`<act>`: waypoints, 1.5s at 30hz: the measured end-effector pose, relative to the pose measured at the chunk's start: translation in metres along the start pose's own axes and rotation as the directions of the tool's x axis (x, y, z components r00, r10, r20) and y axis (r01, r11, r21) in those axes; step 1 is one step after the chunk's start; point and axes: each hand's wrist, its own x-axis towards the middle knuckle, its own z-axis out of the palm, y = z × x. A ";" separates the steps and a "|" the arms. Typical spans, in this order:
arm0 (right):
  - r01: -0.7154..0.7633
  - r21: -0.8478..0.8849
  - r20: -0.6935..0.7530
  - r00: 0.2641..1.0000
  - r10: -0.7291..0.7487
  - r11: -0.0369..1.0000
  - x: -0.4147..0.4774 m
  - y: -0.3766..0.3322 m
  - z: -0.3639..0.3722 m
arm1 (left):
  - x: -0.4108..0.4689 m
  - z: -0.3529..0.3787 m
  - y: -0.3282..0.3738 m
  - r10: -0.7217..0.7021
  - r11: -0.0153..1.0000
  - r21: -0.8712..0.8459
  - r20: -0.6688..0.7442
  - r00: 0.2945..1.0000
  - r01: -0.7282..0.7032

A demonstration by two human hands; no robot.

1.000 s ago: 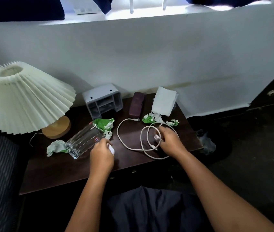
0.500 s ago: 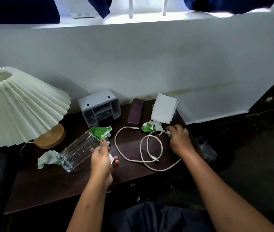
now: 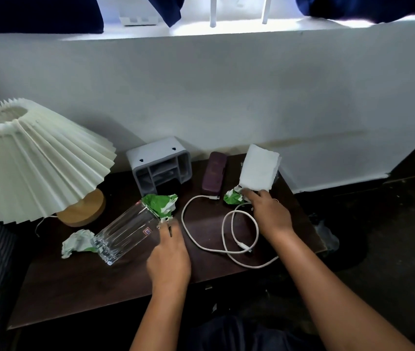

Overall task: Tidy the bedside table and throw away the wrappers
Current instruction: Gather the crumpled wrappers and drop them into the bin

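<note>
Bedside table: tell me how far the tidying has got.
Done: nothing visibly; all three wrappers are on the table. In hand: the right hand is at the right wrapper; the left hand reaches toward the middle wrapper at the mouth of the glass. Left: the left wrapper, that glass lying on its side, the loose cable.

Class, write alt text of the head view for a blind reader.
A person's right hand touches a green wrapper beside white tissues on a bedside table; the left hand is near a second wrapper at a toppled glass. A white cable lies between them.
</note>
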 end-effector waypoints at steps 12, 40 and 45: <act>0.002 0.063 -0.081 0.997 0.003 0.998 0.000 -0.004 0.004 | 0.008 0.001 -0.001 -0.075 0.994 -0.083 0.005 0.997 0.075; 0.130 0.206 0.050 0.988 -0.143 0.970 0.006 -0.022 0.003 | 0.018 -0.002 -0.001 0.053 0.997 -0.056 0.018 0.998 -0.052; 0.149 0.429 -0.232 0.971 -0.051 0.891 0.013 -0.028 -0.015 | 0.017 -0.004 0.002 0.096 0.985 -0.130 -0.100 0.990 -0.109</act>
